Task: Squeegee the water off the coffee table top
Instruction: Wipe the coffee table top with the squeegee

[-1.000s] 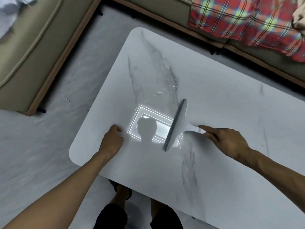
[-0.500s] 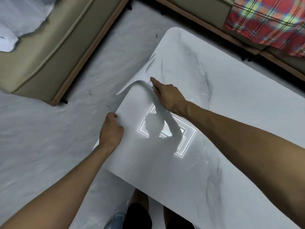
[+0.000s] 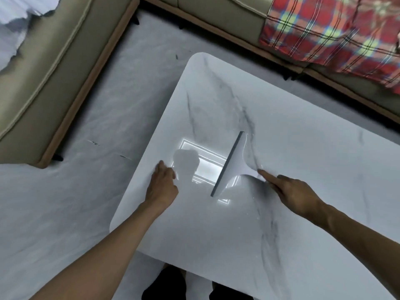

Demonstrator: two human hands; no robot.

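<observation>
White squeegee [image 3: 236, 163], blade near-to-far, handle rightward.

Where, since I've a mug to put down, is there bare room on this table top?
Free: the far corner of the coffee table top beyond the squeegee, toward the sofa; the wide stretch past the right hand; the near strip, this side of both hands. Crowded: the patch between the left hand and the squeegee's blade.
</observation>
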